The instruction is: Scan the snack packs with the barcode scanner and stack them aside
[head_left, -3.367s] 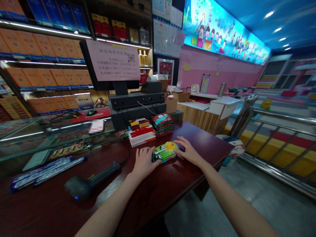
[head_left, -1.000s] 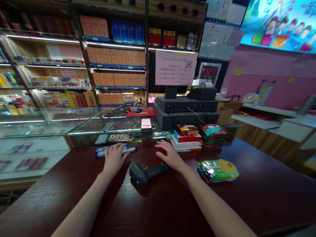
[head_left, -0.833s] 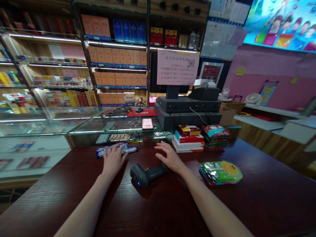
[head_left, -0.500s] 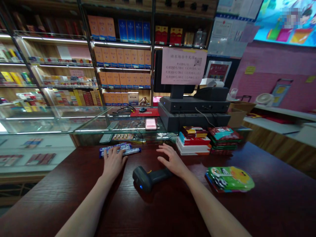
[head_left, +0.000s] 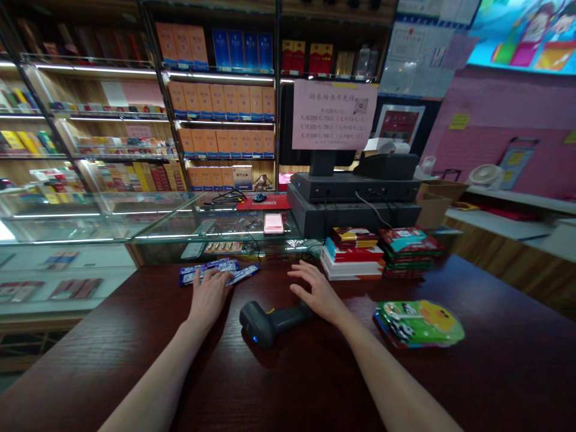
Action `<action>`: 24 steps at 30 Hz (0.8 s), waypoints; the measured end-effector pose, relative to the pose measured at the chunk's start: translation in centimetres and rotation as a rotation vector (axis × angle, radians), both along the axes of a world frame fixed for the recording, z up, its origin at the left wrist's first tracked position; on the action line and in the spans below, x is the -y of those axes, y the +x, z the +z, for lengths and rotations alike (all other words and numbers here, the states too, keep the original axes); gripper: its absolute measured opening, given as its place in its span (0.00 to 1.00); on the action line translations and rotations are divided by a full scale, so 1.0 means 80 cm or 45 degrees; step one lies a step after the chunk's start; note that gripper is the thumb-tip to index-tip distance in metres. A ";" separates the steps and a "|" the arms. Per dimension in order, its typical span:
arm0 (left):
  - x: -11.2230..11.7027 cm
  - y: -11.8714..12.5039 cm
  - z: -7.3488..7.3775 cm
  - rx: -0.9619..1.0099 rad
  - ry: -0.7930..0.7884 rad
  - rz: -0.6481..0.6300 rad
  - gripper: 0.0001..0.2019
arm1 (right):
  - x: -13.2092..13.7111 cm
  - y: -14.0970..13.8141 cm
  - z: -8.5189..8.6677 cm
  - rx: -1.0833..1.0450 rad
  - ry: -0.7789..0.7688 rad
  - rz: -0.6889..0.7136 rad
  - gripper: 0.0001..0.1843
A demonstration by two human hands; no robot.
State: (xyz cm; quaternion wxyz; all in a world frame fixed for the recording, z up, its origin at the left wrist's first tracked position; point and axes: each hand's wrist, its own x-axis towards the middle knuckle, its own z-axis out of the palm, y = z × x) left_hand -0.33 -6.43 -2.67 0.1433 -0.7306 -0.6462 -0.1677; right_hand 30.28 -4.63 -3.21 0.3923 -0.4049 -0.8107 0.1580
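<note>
Glossy dark wood counter point(head_left: 90, 366) w/ matt black plastic scanner point(head_left: 274, 324) (green packs point(head_left: 418, 324): shiny film).

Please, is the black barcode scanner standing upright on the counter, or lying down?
Lying down: the black plastic handheld barcode scanner rests lengthwise on the dark red wooden counter, its handle reaching toward the right hand.

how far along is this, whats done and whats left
Looks partway. Done: the green packets lie in their own pile on the counter, away from both hands. In hand: the left hand rests on blue-and-white packets, and the right hand hangs by the handheld scanner. Left: the scanner lies unheld, and the two packet stacks stand untouched by the cash register.
</note>
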 end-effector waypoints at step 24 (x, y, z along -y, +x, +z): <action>0.021 0.039 0.033 0.230 0.399 -0.541 0.23 | 0.008 -0.005 0.005 0.029 0.145 -0.038 0.29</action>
